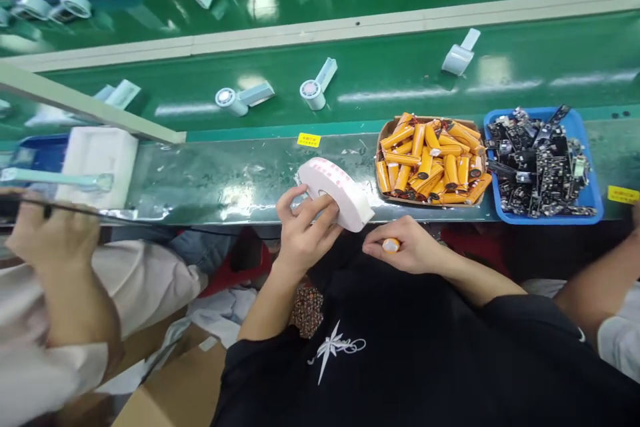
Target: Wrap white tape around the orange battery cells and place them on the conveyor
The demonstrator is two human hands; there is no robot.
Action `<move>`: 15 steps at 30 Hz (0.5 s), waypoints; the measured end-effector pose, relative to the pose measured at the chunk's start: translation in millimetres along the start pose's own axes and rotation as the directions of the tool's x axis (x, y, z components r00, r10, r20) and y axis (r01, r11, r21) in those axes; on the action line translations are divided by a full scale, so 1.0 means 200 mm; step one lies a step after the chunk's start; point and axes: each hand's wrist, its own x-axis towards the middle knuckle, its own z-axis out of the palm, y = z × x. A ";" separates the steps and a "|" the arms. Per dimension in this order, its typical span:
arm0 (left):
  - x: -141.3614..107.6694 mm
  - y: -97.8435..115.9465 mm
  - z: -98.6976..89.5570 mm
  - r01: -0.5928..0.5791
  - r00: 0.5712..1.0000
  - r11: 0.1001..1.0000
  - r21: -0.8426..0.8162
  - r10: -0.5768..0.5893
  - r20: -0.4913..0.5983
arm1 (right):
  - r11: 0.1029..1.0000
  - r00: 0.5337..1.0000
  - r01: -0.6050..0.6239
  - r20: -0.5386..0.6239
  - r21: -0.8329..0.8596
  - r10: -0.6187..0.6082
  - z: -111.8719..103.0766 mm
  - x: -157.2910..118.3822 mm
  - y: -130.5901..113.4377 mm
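My left hand (pixel 309 225) grips a wide roll of white double-sided tape or labels (pixel 345 190) with pale red print along its rim, its fingers at the roll's core. The roll is tilted above the bench's front edge. To the right of it, my right hand (pixel 407 245) is closed around an orange-wrapped battery (pixel 391 245), whose pale end shows between the fingers. Beyond my right hand sits a cardboard box (pixel 381 188) heaped with similar orange batteries (pixel 435 153) with thin wires.
A blue tray (pixel 596 203) of black circuit boards stands right of the box. Light-blue fan bodies (pixel 313 93) lie on the green conveyor (pixel 380 80) behind. Co-workers' arms (pixel 65 260) are at both sides. At left is a white foam block (pixel 97 160).
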 end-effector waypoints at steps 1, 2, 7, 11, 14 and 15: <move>-0.01 -0.01 -0.02 0.012 1.000 1.000 0.015 -0.012 -0.014 | 1.000 1.000 -0.014 -0.015 0.025 0.015 0.02 0.02 0.03; -0.03 -0.02 -0.04 0.027 0.999 0.999 0.033 -0.027 -0.024 | 0.998 0.997 -0.039 -0.061 0.048 0.042 0.03 0.03 0.05; -0.14 -0.05 -0.11 0.118 0.993 0.990 0.083 -0.120 0.014 | 0.979 0.991 -0.097 -0.072 0.179 0.111 0.03 0.10 0.07; -0.16 -0.07 -0.16 0.211 0.976 0.970 0.117 -0.203 -0.081 | 0.973 0.993 -0.090 0.093 0.213 0.072 0.06 0.14 0.07; -0.18 -0.10 -0.20 0.359 0.928 0.928 0.094 -0.345 -0.143 | 0.973 0.969 -0.164 0.213 0.163 0.128 0.07 0.13 0.13; -0.20 -0.12 -0.22 0.426 0.901 0.902 0.072 -0.416 -0.126 | 0.972 0.953 -0.198 0.255 0.129 0.161 0.07 0.12 0.15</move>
